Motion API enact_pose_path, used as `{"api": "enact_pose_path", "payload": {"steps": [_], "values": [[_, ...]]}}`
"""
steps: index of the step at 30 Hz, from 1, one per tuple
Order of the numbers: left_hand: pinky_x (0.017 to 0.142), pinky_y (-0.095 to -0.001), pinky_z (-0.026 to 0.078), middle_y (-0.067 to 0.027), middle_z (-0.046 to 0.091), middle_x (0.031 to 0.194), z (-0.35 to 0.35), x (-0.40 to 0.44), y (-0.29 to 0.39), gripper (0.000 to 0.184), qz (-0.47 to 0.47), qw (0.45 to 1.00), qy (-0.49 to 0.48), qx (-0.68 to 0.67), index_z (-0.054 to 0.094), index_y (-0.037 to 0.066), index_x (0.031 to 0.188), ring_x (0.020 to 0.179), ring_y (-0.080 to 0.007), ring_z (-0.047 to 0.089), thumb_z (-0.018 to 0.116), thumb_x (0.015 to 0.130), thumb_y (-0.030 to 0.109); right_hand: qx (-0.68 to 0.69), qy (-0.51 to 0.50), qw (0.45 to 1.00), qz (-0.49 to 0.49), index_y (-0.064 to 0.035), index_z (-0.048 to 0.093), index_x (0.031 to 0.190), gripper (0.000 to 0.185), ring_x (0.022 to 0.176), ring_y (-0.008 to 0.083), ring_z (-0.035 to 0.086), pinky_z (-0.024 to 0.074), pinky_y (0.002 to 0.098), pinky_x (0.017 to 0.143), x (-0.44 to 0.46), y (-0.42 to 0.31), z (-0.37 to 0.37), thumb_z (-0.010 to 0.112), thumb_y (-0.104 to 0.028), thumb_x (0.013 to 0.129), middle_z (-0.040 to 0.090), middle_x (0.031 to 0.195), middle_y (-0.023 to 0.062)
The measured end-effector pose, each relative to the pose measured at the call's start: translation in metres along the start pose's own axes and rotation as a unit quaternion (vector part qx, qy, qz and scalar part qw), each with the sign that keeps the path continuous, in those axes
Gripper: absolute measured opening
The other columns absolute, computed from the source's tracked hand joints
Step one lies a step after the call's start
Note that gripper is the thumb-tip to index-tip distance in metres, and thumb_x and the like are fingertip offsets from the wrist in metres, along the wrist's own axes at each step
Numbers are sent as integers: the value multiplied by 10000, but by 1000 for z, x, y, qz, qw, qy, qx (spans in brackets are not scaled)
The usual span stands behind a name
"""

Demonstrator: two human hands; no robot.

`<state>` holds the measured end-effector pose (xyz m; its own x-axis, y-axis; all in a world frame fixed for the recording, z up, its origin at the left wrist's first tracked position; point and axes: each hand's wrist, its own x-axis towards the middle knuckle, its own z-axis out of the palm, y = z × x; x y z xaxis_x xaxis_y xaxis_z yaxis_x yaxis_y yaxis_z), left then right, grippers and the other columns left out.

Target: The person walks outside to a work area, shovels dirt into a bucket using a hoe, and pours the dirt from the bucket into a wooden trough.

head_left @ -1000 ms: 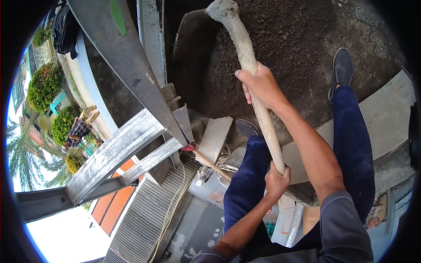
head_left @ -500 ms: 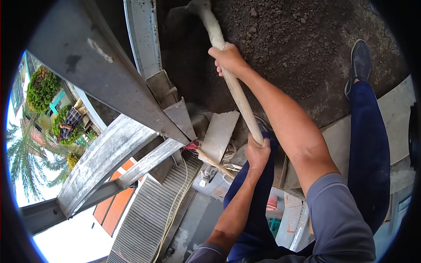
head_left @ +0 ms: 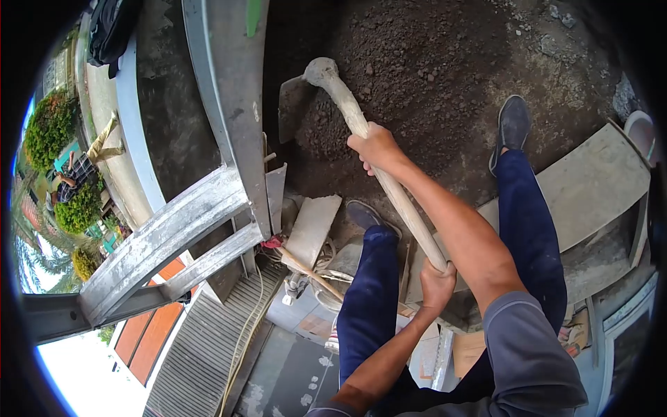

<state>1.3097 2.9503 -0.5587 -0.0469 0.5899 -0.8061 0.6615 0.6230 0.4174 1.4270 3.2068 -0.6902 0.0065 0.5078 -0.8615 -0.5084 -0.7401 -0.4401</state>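
Observation:
A hoe (head_left: pixel 411 212) with a pale wooden handle runs slantwise across the middle of the view. Its blade (head_left: pixel 292 104) is at the upper left end, against loose dark soil (head_left: pixel 424 62). Partway up the shaft, my right hand (head_left: pixel 379 149) is wrapped round the wood. Lower down, my left hand (head_left: pixel 438 285) grips the butt end of the same handle. Whether the blade's edge is sunk in the soil I cannot tell.
A grey metal post (head_left: pixel 240 104) and curved metal beam (head_left: pixel 167 236) stand at left. A pale board (head_left: pixel 313 229) and a wooden stick (head_left: pixel 313 273) lie near my left leg. Concrete slabs (head_left: pixel 590 181) are at right. Far left, a person (head_left: pixel 73 177) is near bushes.
The hoe and both hands have moved down and to the right in view, and the blade shows more clearly. The camera view has shifted too. Both hands keep their hold.

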Motion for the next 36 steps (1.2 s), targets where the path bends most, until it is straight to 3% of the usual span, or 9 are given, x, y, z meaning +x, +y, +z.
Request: {"api": "enact_pose_path", "payload": {"steps": [1, 6, 10, 14, 16, 21, 24, 30, 36], "values": [[706, -409, 553, -233, 682, 768, 0, -13, 1, 324, -44, 999, -12, -7, 592, -91, 1002, 748, -282, 712, 748, 828, 134, 4, 8, 1000, -7, 28, 579, 1104, 363, 526, 185, 626, 551, 362, 457, -15, -3, -4, 650, -236, 865, 614, 722, 103], [704, -442, 560, -243, 675, 745, -40, -67, -11, 295, -10, 996, -34, 84, 597, -54, 975, 747, -363, 733, 733, 837, 168, 69, 23, 997, -7, -7, 557, 1107, 307, 496, 139, 563, 500, 337, 442, -88, -12, -7, 659, -230, 923, 569, 720, 64], [678, -454, 568, -249, 674, 770, -60, -41, -14, 284, 98, 973, -40, 204, 583, -26, 990, 725, -383, 720, 734, 821, 145, 153, 86, 982, -73, -7, 540, 1081, 268, 467, 146, 553, 486, 331, 428, -108, -54, -35, 658, -212, 956, 559, 675, 54], [661, -542, 555, -290, 668, 761, -83, 68, 66, 287, 217, 930, -16, 297, 573, -1, 955, 798, -498, 680, 738, 801, 177, 250, 145, 939, -187, -10, 522, 1051, 273, 485, 134, 556, 506, 322, 439, -58, -113, -79, 656, -220, 939, 561, 681, 46], [696, -549, 564, -273, 697, 793, -91, 121, 112, 289, 239, 903, -2, 357, 573, 18, 919, 799, -479, 696, 757, 810, 213, 294, 160, 912, -236, -6, 506, 1056, 301, 492, 140, 560, 514, 331, 445, -17, -143, -93, 667, -221, 921, 567, 688, 53], [759, -512, 568, -293, 708, 842, -84, 197, 161, 318, 200, 921, -21, 332, 616, -20, 1008, 885, -472, 712, 736, 804, 192, 255, 166, 936, -178, 33, 530, 1138, 375, 527, 181, 605, 563, 359, 475, 89, -179, -83, 659, -221, 895, 604, 752, 104], [771, -481, 557, -296, 706, 860, -62, 169, 148, 348, 121, 965, -54, 227, 629, -49, 1024, 901, -456, 730, 722, 791, 192, 175, 149, 965, -126, -10, 526, 1109, 336, 552, 168, 596, 559, 365, 479, 90, -167, -79, 664, -241, 908, 581, 744, 73], [747, -541, 577, -319, 697, 815, -89, 72, 96, 385, 114, 922, -38, 367, 604, -36, 1033, 841, -504, 703, 734, 803, 245, 293, 105, 945, -96, -39, 507, 1083, 285, 491, 150, 562, 520, 352, 434, -2, -97, -73, 650, -241, 943, 559, 702, 57], [681, -534, 584, -290, 692, 768, -110, 48, 70, 357, 216, 889, -52, 399, 603, 3, 987, 746, -465, 707, 767, 795, 255, 342, 172, 912, -147, -19, 505, 1053, 241, 447, 153, 541, 483, 333, 395, -85, -94, -95, 653, -183, 955, 553, 653, 57]]}}
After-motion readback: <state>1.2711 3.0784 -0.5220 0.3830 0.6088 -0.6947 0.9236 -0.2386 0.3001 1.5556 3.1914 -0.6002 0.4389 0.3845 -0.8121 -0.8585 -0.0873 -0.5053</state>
